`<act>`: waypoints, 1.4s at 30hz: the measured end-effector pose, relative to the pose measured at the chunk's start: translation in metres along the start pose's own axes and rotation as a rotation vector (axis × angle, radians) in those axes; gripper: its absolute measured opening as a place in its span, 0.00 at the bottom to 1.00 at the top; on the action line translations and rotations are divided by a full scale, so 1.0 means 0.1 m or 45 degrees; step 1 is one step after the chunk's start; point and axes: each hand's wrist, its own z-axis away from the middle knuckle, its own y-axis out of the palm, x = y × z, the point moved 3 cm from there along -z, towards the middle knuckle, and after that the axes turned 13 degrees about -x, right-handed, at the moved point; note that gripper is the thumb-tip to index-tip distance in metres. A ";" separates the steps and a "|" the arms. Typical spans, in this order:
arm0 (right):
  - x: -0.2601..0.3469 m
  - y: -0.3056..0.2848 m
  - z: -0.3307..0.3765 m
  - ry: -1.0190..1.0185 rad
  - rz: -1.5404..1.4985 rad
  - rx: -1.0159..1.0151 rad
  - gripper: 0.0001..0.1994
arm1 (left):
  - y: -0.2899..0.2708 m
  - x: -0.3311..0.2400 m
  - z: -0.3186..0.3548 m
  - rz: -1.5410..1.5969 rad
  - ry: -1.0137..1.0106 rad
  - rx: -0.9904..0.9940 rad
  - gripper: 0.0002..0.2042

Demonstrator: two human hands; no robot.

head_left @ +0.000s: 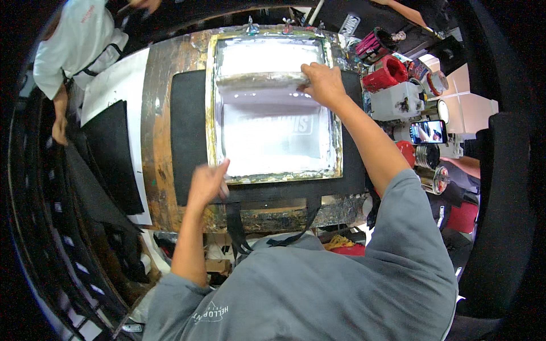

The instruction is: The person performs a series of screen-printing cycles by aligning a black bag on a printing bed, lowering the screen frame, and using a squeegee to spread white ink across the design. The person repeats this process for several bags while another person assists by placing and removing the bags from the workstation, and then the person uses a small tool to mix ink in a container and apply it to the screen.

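A silk-screen frame (211,113) with paint-stained edges lies over a black tote bag (187,122) on the worn wooden table. Pale lettering shows in its bright mesh. Across the far part of the mesh stretches a squeegee (256,81), and my right hand (325,84) is closed around its right end. My left hand (207,183) is at the frame's near left corner, blurred by motion, its finger grip unclear. Toward me, the bag's two black straps (234,224) hang over the table's near edge.
Ink tubs, including a red one (385,74), crowd the right side around a propped phone (428,132). Clamps (252,26) line the frame's far edge. Black cloth (111,153) lies on a white board (142,85) at left. Another person in white (77,45) stands far left.
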 end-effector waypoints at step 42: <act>1.20 -0.88 2.10 0.021 0.099 -0.296 0.25 | -0.17 0.81 0.62 -0.097 0.772 -0.894 0.35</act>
